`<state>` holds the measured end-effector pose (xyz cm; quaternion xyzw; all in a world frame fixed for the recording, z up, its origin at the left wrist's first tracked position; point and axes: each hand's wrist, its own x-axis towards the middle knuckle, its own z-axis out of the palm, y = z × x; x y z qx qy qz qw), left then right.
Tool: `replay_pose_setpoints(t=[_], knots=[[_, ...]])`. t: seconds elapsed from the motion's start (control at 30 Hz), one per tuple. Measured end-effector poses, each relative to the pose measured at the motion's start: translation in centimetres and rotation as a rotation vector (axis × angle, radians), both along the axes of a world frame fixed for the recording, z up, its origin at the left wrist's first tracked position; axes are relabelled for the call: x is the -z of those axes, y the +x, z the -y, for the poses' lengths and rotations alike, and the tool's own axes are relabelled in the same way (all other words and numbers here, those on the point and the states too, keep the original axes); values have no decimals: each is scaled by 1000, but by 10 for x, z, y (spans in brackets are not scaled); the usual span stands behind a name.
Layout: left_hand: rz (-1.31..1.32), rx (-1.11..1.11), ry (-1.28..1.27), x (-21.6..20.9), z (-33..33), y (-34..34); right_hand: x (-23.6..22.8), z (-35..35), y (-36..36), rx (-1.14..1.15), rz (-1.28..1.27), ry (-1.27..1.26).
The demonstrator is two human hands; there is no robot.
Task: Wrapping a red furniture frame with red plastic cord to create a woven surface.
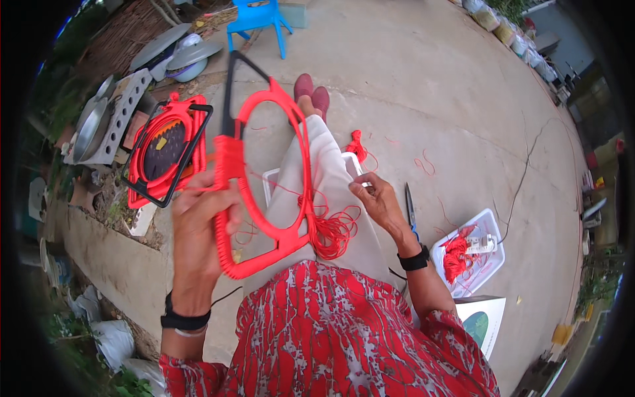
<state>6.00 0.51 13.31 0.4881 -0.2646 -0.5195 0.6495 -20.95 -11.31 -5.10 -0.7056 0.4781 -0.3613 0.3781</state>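
Observation:
My left hand is wrapped around the left side of a red frame with a large round opening. A bare black bar forms the frame's upper corner, while its lower part looks wound in red cord. From the frame's lower right side hangs a loose bundle of red cord, lying against my light trousers. My right hand, right of the frame and apart from it, has thumb and forefinger pinched together. Whether a strand is between those fingertips cannot be made out.
Several similar red and black frames are stacked at left. Scissors lie right of my right hand. A white basket holds red cord and a white power strip. A blue chair stands ahead; red scraps litter the concrete.

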Motion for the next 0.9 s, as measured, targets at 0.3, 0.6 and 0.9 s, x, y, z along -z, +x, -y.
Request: replay_pose_setpoints(t=[0.3, 0.6, 0.9], knots=[[59, -112, -31, -12, -33, 16, 218, -43, -90, 321, -178, 808], [-51, -37, -23, 2, -17, 30, 428, -109, -207, 297, -245, 660], [-33, -172, 65, 23, -50, 58, 47, -2, -24, 200, 351, 283]])
